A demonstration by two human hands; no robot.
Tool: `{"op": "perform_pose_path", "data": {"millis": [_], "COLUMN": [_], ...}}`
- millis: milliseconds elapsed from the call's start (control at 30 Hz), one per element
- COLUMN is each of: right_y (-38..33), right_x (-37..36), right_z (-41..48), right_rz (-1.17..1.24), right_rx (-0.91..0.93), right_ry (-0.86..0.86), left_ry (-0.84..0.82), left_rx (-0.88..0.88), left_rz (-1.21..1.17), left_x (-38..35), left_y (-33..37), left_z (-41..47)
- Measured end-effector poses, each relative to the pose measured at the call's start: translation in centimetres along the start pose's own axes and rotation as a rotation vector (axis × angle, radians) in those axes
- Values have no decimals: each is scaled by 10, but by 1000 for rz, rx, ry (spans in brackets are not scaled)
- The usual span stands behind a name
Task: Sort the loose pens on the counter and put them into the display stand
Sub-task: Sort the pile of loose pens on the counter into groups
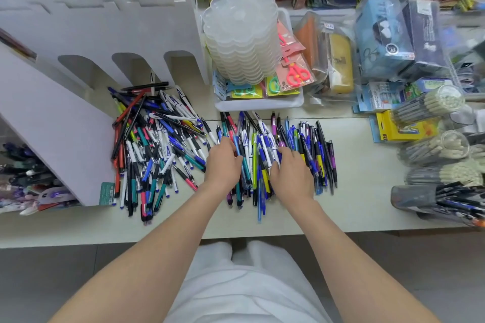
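Many loose pens lie on the white counter (362,191) in two groups. A jumbled pile of pens (157,149) sits at the left, against the white display stand (105,34) with its arched slots. A second group of pens (301,144), laid roughly side by side, is in the middle. My left hand (223,162) rests palm down on the left part of that group, its fingers on the pens. My right hand (290,170) rests palm down on the middle of the same group, fingers bent over a few blue and white pens. Whether either hand grips a pen is hidden.
A white tray (259,105) with a stack of clear plastic palettes (241,34) and packed scissors stands behind the pens. Packaged stationery and tubes of pens (430,105) crowd the right side. A lower shelf with more pens (29,178) is at the far left.
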State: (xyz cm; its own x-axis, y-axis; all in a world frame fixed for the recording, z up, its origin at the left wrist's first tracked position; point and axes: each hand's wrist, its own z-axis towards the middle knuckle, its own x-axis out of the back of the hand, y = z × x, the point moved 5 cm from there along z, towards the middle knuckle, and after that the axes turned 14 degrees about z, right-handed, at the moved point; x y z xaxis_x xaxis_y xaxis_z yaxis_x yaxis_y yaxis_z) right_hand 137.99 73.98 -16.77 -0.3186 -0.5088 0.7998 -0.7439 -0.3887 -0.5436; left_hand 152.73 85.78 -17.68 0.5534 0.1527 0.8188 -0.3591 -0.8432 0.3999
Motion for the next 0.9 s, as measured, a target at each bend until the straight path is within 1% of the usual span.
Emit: {"op": "perform_pose_path", "data": {"millis": [67,133,200,233,267,333,400,467,600,667,733,800,867,900], "right_y": [-2,-4,-2,0,5,17,25,30,29,32,41,54,69,75], "right_x": [0,4,8,9,9,4,-4,-9,-9,1,13,20,26,27], "right_z": [-1,-4,-4,-2,1,10,15,14,12,13,17,23,32,37], "right_rz": [-52,-107,-122,-118,-115,-111,-81,-83,-19,-32,-57,-62,-43,4], "right_rx": [5,51,75,60,26,-36,-46,-28,-8,-16,-93,-198,-255,-275], "right_ry": [33,116,206,210,175,48,-84,-140,-128,-31,59,58,37,20], "left_ry": [67,121,79,36,2,-23,-47,-64,-49,-36,-45,-53,-46,-39], "left_rx": [3,13,64,98,125,157,174,186,147,126,114,116,112,107], "left_rz": [122,282,316,309,306,313,295,260,182,183,189,203,236,249], "left_x": [3,3,-1,-4,-5,-7,-11,-14,-18,-19,-19,-20,-21,-21], "left_y": [-1,-2,-4,-6,-6,-4,-2,-2,-3,-2,0,3,5,7], "left_z": [-6,-10,-12,-11,-11,-8,-4,1,8,9,11,10,10,10]}}
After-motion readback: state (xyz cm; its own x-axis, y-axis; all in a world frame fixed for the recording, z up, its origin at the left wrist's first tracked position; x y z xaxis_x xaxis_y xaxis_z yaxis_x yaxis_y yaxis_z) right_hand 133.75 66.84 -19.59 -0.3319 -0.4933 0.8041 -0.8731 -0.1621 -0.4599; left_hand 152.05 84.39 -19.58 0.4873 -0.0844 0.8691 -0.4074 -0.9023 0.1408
